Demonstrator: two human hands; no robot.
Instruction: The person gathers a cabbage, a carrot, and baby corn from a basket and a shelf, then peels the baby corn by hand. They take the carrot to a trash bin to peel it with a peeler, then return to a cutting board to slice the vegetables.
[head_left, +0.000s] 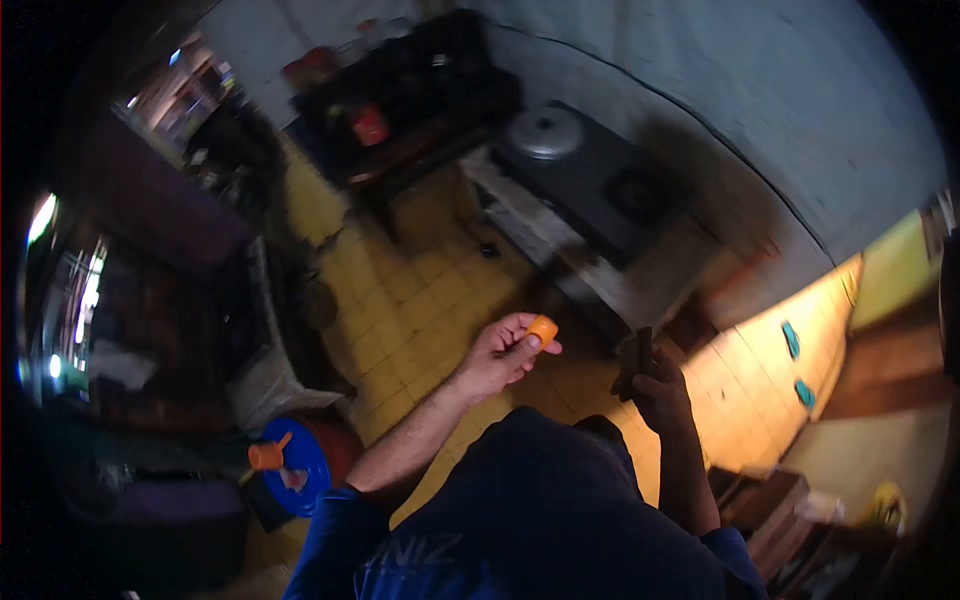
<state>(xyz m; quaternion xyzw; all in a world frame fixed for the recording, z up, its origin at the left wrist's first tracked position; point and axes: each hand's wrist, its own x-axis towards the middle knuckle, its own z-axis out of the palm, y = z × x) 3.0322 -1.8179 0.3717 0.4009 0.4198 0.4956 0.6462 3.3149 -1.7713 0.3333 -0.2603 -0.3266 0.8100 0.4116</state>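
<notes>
Between the fingers and thumb of my left hand [503, 357] is a small orange cylindrical object [543, 330], held out in front of my body. My right hand [660, 391] is closed around a dark brown, blocky object [637, 354] in the shade; its exact kind is hard to make out. The two hands are apart, both above the yellow tiled floor [400, 300].
Ahead stands a dark stove [585, 180] with a round metal lid [546, 133] on it. A dark table [410, 90] is beyond it. At lower left, an orange mug [266, 456] sits by a blue round lid [310, 450]. Teal slippers [791, 341] lie on the floor at right.
</notes>
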